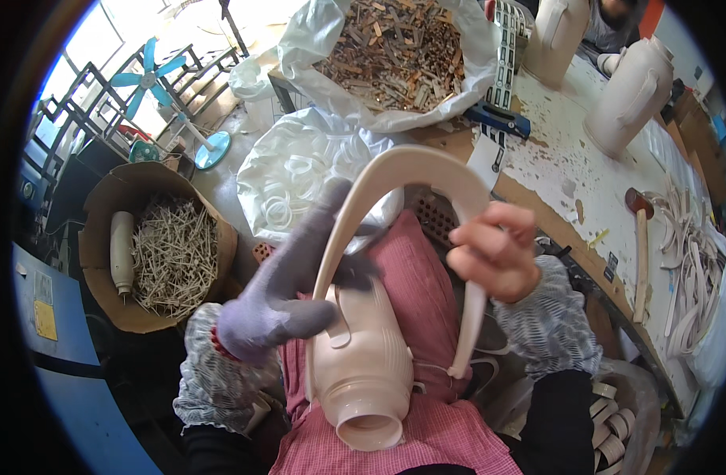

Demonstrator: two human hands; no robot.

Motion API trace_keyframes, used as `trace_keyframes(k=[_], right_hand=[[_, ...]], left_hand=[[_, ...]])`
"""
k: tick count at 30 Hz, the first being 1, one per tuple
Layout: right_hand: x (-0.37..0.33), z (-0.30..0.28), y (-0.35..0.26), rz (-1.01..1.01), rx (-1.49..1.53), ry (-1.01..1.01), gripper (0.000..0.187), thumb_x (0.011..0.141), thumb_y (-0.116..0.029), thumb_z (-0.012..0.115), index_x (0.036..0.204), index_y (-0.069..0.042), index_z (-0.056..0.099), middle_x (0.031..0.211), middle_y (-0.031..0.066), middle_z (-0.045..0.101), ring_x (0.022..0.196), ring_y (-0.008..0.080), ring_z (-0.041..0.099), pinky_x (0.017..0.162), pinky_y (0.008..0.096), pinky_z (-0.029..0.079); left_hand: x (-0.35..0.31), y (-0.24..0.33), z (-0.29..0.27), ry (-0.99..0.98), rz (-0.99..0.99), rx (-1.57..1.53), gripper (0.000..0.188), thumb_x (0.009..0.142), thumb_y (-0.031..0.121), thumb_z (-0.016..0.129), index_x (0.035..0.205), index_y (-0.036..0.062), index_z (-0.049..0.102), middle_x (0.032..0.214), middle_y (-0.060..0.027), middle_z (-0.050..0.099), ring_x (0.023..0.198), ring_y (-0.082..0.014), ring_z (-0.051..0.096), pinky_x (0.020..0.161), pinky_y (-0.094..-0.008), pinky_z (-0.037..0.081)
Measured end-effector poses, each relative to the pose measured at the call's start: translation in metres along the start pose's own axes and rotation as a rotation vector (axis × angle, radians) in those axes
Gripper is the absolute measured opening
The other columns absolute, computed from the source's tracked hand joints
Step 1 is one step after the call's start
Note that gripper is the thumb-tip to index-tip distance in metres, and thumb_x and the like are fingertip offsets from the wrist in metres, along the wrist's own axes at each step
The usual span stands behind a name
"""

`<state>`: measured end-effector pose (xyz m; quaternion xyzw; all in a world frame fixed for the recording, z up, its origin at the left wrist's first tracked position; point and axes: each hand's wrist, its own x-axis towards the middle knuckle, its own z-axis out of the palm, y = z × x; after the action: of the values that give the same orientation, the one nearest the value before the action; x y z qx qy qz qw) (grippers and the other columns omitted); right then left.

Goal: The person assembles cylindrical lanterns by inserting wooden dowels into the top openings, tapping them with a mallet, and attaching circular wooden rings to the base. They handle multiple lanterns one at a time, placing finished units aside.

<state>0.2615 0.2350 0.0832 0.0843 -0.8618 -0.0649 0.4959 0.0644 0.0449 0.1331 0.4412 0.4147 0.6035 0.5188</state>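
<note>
A cream plastic jug body (363,372) lies in my lap on a red checked apron (426,293), its round mouth pointing toward me. A long curved cream handle (410,170) arches over it, one end at the jug's left side, the other at its right. My left hand (288,277), in a purple-grey glove, grips the handle's left arm and the jug's upper part. My bare right hand (496,249) is closed around the handle's right arm.
A worn worktable (573,178) at right carries a wooden mallet (640,253), cream jugs (628,99), a heap of curved handles (691,277). Bags of white rings (296,182) and brown strips (399,51) lie ahead. A cardboard bin (153,245) of sticks stands left.
</note>
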Motion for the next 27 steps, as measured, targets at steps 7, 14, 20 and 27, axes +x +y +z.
trace_keyframes(k=[7, 14, 20, 27], right_hand=[[-0.033, 0.051, -0.060, 1.181, 1.477, 0.479, 0.053, 0.097, -0.017, 0.056, 0.142, 0.001, 0.034, 0.104, 0.0101, 0.058, 0.085, 0.0136, 0.060, 0.071, 0.0251, 0.049], [-0.037, 0.047, -0.123, 1.318, 1.436, 0.222, 0.033, 0.101, -0.017, 0.050, 0.129, 0.001, 0.047, 0.064, -0.0065, 0.045, 0.050, 0.0013, 0.037, 0.047, 0.0174, 0.029], [-0.036, 0.058, -0.147, 1.427, 1.544, 0.187, 0.029, 0.101, -0.013, 0.049, 0.127, -0.001, 0.048, 0.067, -0.0061, 0.046, 0.054, 0.0010, 0.039, 0.048, 0.0181, 0.029], [-0.019, 0.062, -0.144, 1.304, 1.577, -0.228, 0.037, 0.099, -0.015, 0.051, 0.132, -0.001, 0.044, 0.104, 0.0071, 0.061, 0.096, 0.0122, 0.056, 0.087, 0.0272, 0.044]], left_hand=[[-0.012, -0.008, 0.014, 0.465, -0.211, 0.205, 0.045, 0.099, 0.030, 0.048, 0.131, -0.0027, 0.051, 0.062, 0.0004, 0.050, 0.046, -0.0039, 0.040, 0.046, -0.0178, 0.032], [-0.034, -0.018, 0.007, 0.488, -0.245, 0.391, 0.062, 0.098, 0.045, 0.041, 0.135, -0.0044, 0.046, 0.058, -0.0008, 0.049, 0.040, -0.0044, 0.035, 0.039, -0.0192, 0.026], [-0.085, -0.052, -0.013, 0.625, -0.258, 0.129, 0.021, 0.077, 0.001, 0.074, 0.095, 0.0005, 0.062, 0.073, 0.0016, 0.054, 0.064, -0.0064, 0.050, 0.061, -0.0214, 0.041], [-0.134, -0.093, -0.026, 0.766, -0.260, -0.321, 0.017, 0.078, 0.007, 0.065, 0.094, 0.0056, 0.058, 0.083, 0.0010, 0.057, 0.068, -0.0075, 0.053, 0.061, -0.0207, 0.043]])
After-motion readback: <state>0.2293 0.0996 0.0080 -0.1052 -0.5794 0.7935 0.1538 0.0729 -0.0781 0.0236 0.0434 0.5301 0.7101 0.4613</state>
